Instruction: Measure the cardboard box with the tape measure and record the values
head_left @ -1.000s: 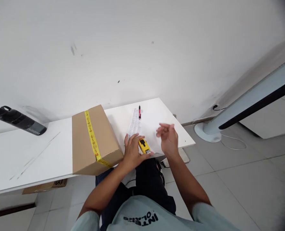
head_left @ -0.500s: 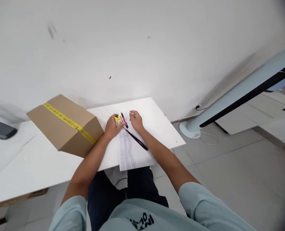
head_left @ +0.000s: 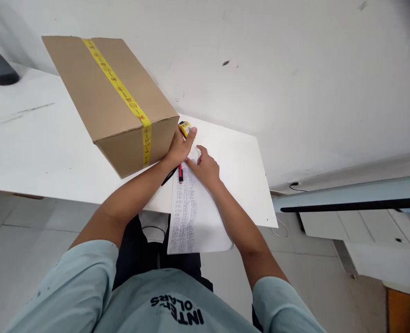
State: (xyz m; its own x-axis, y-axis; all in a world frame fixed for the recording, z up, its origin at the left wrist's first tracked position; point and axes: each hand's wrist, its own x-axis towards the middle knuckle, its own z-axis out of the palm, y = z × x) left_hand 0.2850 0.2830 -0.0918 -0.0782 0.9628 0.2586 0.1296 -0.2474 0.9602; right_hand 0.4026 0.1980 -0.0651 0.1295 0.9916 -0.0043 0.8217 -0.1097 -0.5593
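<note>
My left hand (head_left: 181,147) is closed round a yellow tape measure (head_left: 185,129), right beside the near corner of a cardboard box (head_left: 111,92) sealed with yellow printed tape. A black wrist strap (head_left: 169,176) hangs below that hand. My right hand (head_left: 206,168) rests over a handwritten sheet of paper (head_left: 205,226), thumb and forefinger apart, with nothing seen in it. Between the hands, a red and black pen (head_left: 180,174) lies on the paper, its upper end hidden by my left wrist. The paper overhangs the front edge of the white table (head_left: 242,171).
A white wall (head_left: 260,69) rises behind the table. At the far left of the tabletop stands a dark device base (head_left: 0,69). On the right, a pale blue post (head_left: 346,194) slants past white cabinets (head_left: 346,226), with a cable near the floor.
My view has swung left. The tape measure has moved left towards the box corner in my left hand, its strap with it. My right hand has come closer to the pen, and the paper overhangs further.
</note>
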